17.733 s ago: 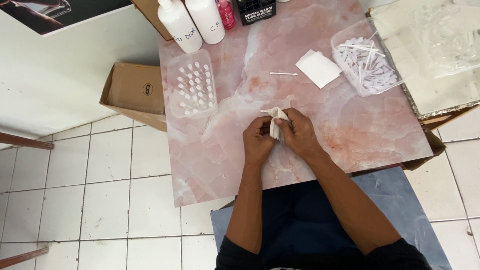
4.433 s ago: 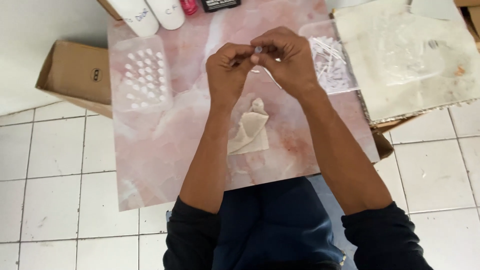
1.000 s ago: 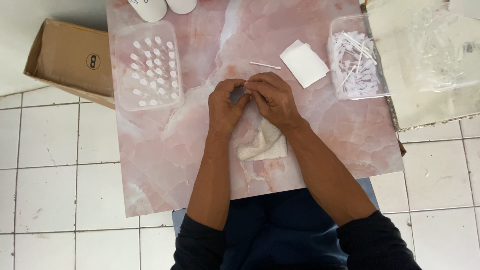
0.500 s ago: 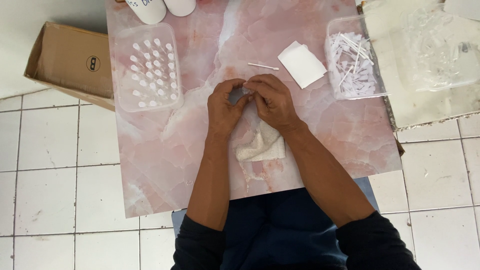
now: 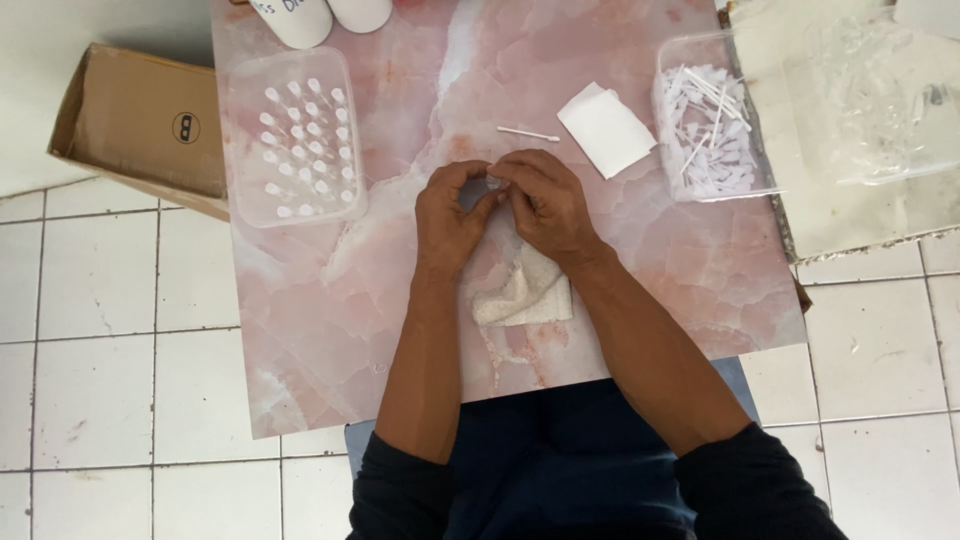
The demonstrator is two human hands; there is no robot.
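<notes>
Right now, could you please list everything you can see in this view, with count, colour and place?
table: one, pink marbled top, centre
clear tray: one, holds rows of small white pieces, far left of the table
cotton swab: one, white, lying beyond the hands
white pad: one, folded square, right of the swab
clear tub: one, full of white swabs, right edge of the table
cloth: one, off-white, crumpled, below the hands
white bottles: two, top edge, partly cut off
cardboard box: one, brown, on the floor at left
plastic sheet: clear, crumpled, on a side surface at right
left hand: pinching a small item, too small to identify
right hand: meeting the left at the fingertips
</notes>
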